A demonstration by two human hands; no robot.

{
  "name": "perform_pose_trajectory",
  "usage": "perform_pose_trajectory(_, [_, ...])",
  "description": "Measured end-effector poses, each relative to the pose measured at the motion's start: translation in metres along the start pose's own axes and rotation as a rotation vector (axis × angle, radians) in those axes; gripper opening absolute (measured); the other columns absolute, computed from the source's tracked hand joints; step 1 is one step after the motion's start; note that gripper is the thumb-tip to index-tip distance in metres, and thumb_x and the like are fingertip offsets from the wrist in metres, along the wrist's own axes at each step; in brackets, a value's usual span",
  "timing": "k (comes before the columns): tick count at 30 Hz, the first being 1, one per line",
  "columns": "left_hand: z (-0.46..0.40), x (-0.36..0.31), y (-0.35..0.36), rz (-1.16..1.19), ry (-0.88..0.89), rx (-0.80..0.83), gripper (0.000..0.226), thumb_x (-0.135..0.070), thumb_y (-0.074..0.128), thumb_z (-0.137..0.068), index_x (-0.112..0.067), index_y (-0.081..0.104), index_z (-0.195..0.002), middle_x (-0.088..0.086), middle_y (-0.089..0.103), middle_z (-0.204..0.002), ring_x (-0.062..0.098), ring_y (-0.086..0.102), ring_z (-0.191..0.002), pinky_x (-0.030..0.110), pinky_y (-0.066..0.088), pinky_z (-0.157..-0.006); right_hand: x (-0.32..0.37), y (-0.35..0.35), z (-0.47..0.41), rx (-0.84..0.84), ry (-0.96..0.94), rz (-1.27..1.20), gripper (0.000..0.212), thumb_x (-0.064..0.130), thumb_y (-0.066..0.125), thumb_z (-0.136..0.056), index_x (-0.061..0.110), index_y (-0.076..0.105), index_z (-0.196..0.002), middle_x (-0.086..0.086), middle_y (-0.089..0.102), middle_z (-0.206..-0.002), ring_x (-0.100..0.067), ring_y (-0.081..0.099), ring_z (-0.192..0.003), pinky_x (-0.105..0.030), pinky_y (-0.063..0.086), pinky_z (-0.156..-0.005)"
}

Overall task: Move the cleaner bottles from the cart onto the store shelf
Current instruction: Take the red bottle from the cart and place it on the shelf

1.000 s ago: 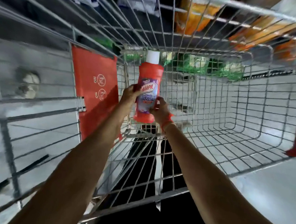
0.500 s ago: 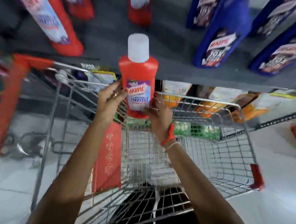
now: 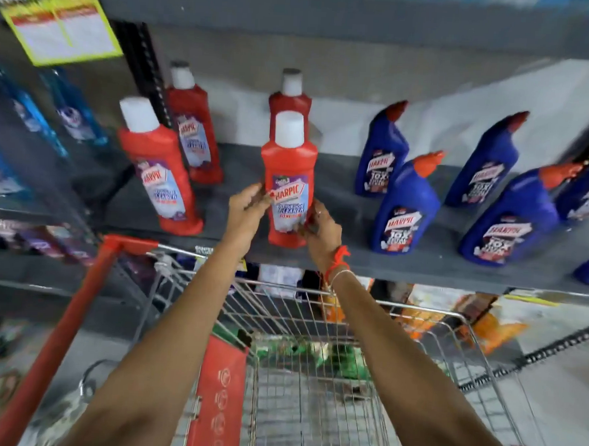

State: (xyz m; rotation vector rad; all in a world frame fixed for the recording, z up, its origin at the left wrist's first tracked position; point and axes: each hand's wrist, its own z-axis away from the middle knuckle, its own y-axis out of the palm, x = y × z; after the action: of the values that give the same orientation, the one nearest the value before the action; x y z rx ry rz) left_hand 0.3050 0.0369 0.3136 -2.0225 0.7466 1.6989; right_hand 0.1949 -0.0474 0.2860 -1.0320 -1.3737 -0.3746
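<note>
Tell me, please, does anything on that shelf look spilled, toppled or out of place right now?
Nothing stands out. The red bottles and blue bottles stand upright on the grey shelf with caps on, no spill visible. The held red bottle, between the left hand and right hand, is upright near the shelf's front edge.

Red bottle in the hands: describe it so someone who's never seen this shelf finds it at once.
Find the grey shelf above the cart, blue bottles right, red ones left. At its front edge, in the middle, stands the red bottle with a white cap. Unlike the other red bottles, it is gripped by the left hand and right hand.
</note>
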Motion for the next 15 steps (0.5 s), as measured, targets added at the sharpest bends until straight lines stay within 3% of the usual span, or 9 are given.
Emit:
perform_pose_trajectory(4, [-0.002,0.001,0.002,-0.009,-0.032,0.044,0.029,-0.002,0.05,-0.087,-0.01,0.055,-0.114,-0.02,0.07,-0.08,-0.008,0.062,-0.074,0.012,0.052,-0.072,0.002,-0.003,0.001,-0.004,-0.001,0.044,0.051,0.0,0.057,-0.079,0.01,0.045,-0.127,-0.02,0.066,-0.117,-0.037,0.064,-0.103,-0.048,0.053,-0.091])
perform_pose_trajectory(7, [0.002,0.0,0.005,-0.003,-0.04,0.001,0.032,-0.004,0.051,-0.087,-0.001,0.052,-0.119,-0.005,0.065,-0.092,-0.01,0.062,-0.073,0.013,0.052,-0.074,0.005,-0.006,0.003,-0.002,-0.016,0.044,0.047,0.003,0.06,-0.08,0.007,0.045,-0.124,-0.02,0.067,-0.115,-0.038,0.064,-0.101,-0.047,0.054,-0.087])
perform_pose_trajectory(10, [0.013,0.002,0.008,-0.029,0.032,-0.221,0.034,-0.003,0.056,-0.084,-0.001,0.053,-0.118,-0.002,0.063,-0.101,-0.015,0.06,-0.071,0.011,0.051,-0.075,0.007,-0.013,0.013,0.019,-0.002,0.006,0.054,0.005,0.067,-0.078,0.009,0.043,-0.126,-0.018,0.067,-0.116,-0.033,0.064,-0.103,-0.044,0.054,-0.089])
perform_pose_trajectory(12, [0.027,0.008,0.012,0.002,0.141,-0.449,0.026,-0.005,0.057,-0.084,-0.005,0.058,-0.109,-0.002,0.068,-0.086,-0.011,0.061,-0.068,0.01,0.05,-0.07,0.001,-0.022,0.024,-0.003,0.017,-0.029,0.058,0.002,0.067,-0.078,0.011,0.042,-0.129,-0.017,0.063,-0.12,-0.028,0.061,-0.108,-0.03,0.054,-0.091])
perform_pose_trajectory(14, [0.045,0.013,0.023,0.05,0.193,-0.6,0.016,-0.008,0.055,-0.084,-0.007,0.061,-0.099,0.006,0.063,-0.076,-0.005,0.058,-0.062,0.011,0.047,-0.061,-0.012,-0.04,0.039,-0.051,0.052,-0.074,0.053,-0.007,0.063,-0.078,0.007,0.045,-0.127,-0.017,0.061,-0.118,-0.02,0.058,-0.106,0.001,0.045,-0.079])
perform_pose_trajectory(15, [0.053,0.016,0.031,0.043,0.196,-0.621,0.013,-0.009,0.055,-0.085,-0.007,0.062,-0.095,0.004,0.062,-0.074,-0.004,0.056,-0.06,0.011,0.045,-0.059,-0.021,-0.048,0.047,-0.099,0.046,-0.076,0.049,-0.009,0.061,-0.079,0.004,0.048,-0.124,-0.017,0.062,-0.114,-0.018,0.057,-0.102,0.007,0.041,-0.074])
